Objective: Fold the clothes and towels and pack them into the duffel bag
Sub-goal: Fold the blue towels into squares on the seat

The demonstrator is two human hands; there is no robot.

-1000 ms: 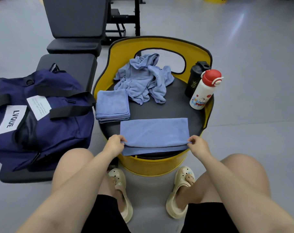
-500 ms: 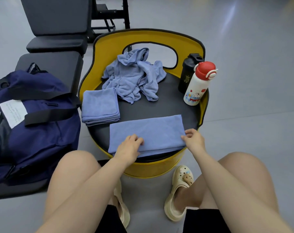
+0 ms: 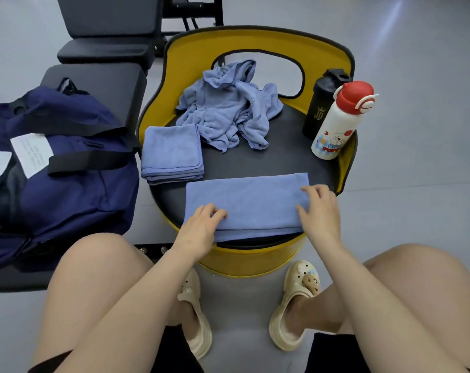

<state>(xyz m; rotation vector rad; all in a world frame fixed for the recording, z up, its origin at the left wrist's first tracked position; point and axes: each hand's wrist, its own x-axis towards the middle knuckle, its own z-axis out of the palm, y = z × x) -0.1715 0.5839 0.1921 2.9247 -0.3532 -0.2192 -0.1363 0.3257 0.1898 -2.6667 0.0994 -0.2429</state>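
On the round black seat (image 3: 282, 154) of the yellow stool, a soft, light towel (image 3: 252, 200) lies at the near edge, both hands (image 3: 201, 227) (image 3: 318, 208) resting flat on its ends, best pinched at the corners.

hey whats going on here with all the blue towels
A seated person is folding a blue towel on a round black and yellow stool. The left hand and right hand rest on its two ends. A folded stack of towels lies beside it, a crumpled blue garment waits behind, and the navy duffel bag sits to the left. Nothing visibly packed yet.
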